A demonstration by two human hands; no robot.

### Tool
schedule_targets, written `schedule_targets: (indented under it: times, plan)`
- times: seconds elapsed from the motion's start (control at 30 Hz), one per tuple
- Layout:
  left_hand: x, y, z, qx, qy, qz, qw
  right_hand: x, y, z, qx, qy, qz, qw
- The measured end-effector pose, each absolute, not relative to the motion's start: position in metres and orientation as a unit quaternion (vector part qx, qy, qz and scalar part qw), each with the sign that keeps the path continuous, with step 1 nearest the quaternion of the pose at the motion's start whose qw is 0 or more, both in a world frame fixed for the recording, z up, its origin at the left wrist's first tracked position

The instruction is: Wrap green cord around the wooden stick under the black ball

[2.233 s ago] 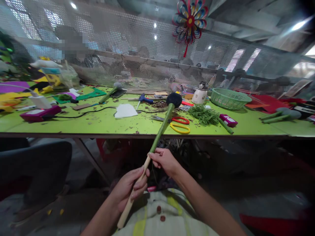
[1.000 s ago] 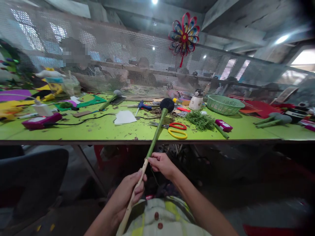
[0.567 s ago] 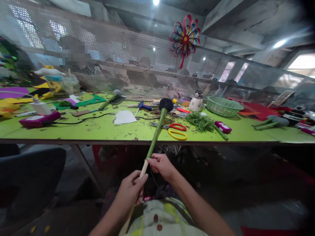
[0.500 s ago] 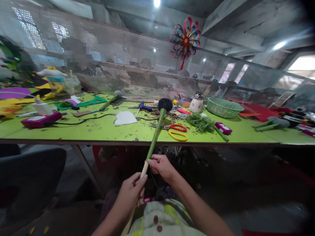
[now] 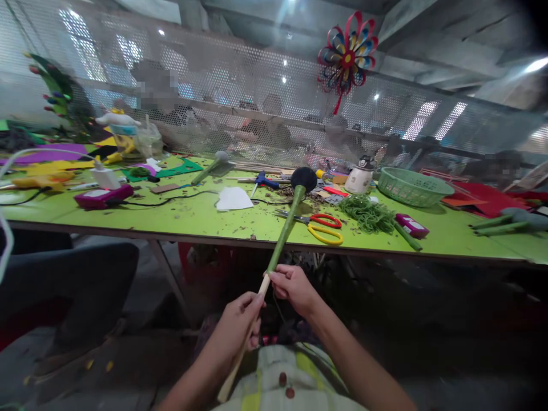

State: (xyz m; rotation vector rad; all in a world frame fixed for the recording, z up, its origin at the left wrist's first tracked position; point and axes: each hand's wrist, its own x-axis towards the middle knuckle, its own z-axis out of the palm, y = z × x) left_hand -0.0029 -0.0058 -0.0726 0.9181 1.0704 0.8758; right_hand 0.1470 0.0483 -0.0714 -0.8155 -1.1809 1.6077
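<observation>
A long stick (image 5: 233, 377) slants up from my lap, bare pale wood at its lower part and wrapped in green (image 5: 282, 234) above. Its dark, round, fuzzy head (image 5: 303, 180) is over the table. My left hand (image 5: 244, 319) is closed around the bare wood. Just above it, my right hand (image 5: 293, 285) pinches the stick where the green wrapping ends. Scissors (image 5: 319, 225) with one red and one yellow handle lie right of the stem. A heap of green strands (image 5: 368, 214) lies beyond them.
The green table (image 5: 188, 220) holds a white paper piece (image 5: 234, 198), a blue glue gun (image 5: 268, 181), a magenta box with a cable (image 5: 103, 196), another magenta box (image 5: 411, 225) and a green basket (image 5: 413, 187). A chair (image 5: 85, 279) stands at lower left.
The view has turned a little left, so the table items appear further right. Both hands keep their hold, and more of the stick's bare lower end shows.
</observation>
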Motion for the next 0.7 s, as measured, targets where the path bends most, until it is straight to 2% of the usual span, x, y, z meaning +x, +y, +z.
schedule_targets:
  times: [0.07,0.13,0.27,0.37,0.47,0.6,0.7]
  plan:
    - [-0.002,-0.007,-0.071,0.461,0.519,0.4,0.599,0.146,0.048,-0.071,-0.341,-0.486,0.65,0.474]
    - [-0.004,-0.006,-0.07,0.468,0.508,0.399,0.602,0.146,0.048,-0.07,-0.341,-0.486,0.651,0.472]
    - [-0.013,-0.002,-0.068,0.345,0.364,0.367,0.783,0.147,0.047,-0.071,-0.32,-0.473,0.678,0.462]
    - [-0.016,-0.001,-0.069,0.284,0.285,0.347,0.847,0.148,0.046,-0.07,-0.319,-0.466,0.685,0.46]
    - [-0.012,-0.002,-0.072,0.319,0.331,0.353,0.815,0.147,0.044,-0.069,-0.334,-0.468,0.673,0.465]
    - [-0.002,-0.004,-0.078,0.429,0.474,0.402,0.655,0.148,0.04,-0.066,-0.382,-0.485,0.629,0.473]
    - [0.002,-0.003,-0.08,0.41,0.434,0.419,0.684,0.153,0.038,-0.065,-0.405,-0.496,0.606,0.472]
